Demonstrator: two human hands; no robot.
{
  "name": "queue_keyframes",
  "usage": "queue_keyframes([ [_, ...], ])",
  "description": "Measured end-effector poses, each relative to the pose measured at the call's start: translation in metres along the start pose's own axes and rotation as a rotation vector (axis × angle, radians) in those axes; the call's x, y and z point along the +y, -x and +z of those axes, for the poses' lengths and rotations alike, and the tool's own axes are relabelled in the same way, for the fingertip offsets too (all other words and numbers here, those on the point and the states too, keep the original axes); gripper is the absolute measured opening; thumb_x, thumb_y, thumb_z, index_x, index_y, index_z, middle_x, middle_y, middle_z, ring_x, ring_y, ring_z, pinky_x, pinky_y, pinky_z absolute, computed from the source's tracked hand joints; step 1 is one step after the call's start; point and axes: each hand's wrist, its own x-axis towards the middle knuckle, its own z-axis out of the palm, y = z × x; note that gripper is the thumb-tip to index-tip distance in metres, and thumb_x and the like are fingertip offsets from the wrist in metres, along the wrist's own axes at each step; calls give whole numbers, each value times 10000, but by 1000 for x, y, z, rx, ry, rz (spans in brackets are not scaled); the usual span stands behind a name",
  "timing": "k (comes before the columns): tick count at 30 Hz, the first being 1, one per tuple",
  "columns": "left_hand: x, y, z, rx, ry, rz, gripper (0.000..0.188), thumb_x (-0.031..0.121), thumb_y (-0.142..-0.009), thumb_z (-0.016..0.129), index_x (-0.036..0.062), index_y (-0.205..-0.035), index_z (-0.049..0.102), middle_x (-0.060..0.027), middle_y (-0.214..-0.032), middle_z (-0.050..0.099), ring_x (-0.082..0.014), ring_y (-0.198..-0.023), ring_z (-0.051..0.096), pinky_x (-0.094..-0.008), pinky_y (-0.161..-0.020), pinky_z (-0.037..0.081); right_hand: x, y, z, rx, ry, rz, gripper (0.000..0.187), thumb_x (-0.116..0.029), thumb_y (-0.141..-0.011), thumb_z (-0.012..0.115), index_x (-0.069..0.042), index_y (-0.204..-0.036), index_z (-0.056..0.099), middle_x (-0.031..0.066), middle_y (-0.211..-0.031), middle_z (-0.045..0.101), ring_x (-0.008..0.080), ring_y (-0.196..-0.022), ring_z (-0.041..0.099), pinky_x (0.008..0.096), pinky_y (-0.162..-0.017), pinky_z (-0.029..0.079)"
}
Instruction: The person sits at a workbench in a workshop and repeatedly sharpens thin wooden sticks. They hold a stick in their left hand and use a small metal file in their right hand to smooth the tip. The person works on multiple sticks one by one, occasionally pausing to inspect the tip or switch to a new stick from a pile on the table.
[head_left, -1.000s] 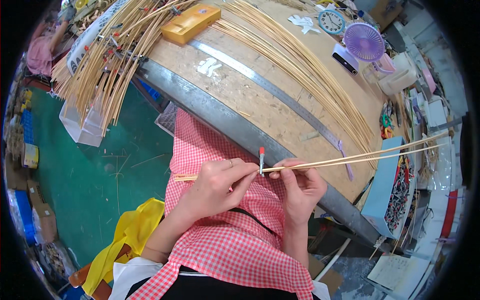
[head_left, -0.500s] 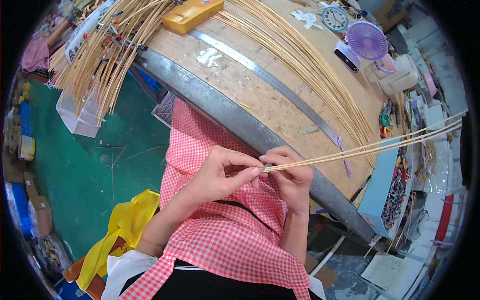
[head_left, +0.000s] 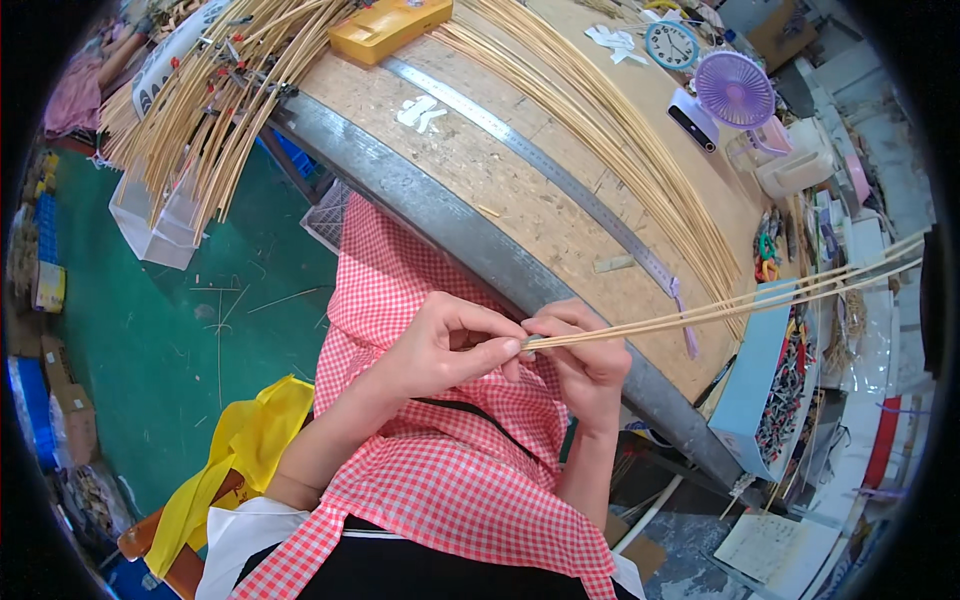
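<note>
Several thin pale rattan-like sticks [head_left: 700,314] reach from my fingers out to the right, fanning slightly apart at their far ends. My right hand [head_left: 588,365] is curled round them close to their near ends. Thumb and forefinger of my left hand [head_left: 450,345] pinch together right at those ends, touching the other hand's fingertips. A small greyish piece [head_left: 533,340] shows between the two hands; its kind is too small to make out. Both hands are held over my checked apron [head_left: 470,470], just off the metal table edge.
On the wooden table [head_left: 480,185] lie a steel ruler [head_left: 540,155], a row of long sticks [head_left: 620,130] and a yellow box [head_left: 390,30]. Clipped stick bundles [head_left: 215,110] overhang the far left. A purple fan [head_left: 735,90], a clock [head_left: 671,45] and a blue bin [head_left: 750,410] of clips stand rightward.
The far ends of the held sticks have shifted slightly and spread a little more. My hands keep nearly the same place and grip.
</note>
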Motion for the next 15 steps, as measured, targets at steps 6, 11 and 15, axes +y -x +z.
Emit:
queue_keyframes([
  [6, -1, -3, -3, -24, -3, -15, 150, 49, -884, 587, -62, -948, 667, -66, -744, 662, -82, -644, 603, -205, -564, 473, -10, -2, -7, 162, -295, 71, 262, 27, -704, 675, 51, -965, 682, 141, -905, 637, 229, -918, 595, 314, -762, 490],
  [11, -8, -4, -8, -124, -21, -54, 161, 86, -904, 573, -42, -908, 670, -29, -665, 630, -56, -596, 566, -191, -507, 421, 5, 3, -14, 137, -531, 0, 121, 22, -728, 679, 37, -848, 689, 152, -845, 633, 212, -758, 616, 299, -658, 505],
  [15, -7, -5, -11, -153, -95, -145, 187, 126, -915, 560, -19, -884, 672, -10, -608, 616, -34, -535, 535, -186, -466, 393, 5, 2, -10, 127, -635, 17, 56, 30, -731, 687, 36, -784, 669, 158, -825, 630, 201, -704, 616, 292, -606, 511],
])
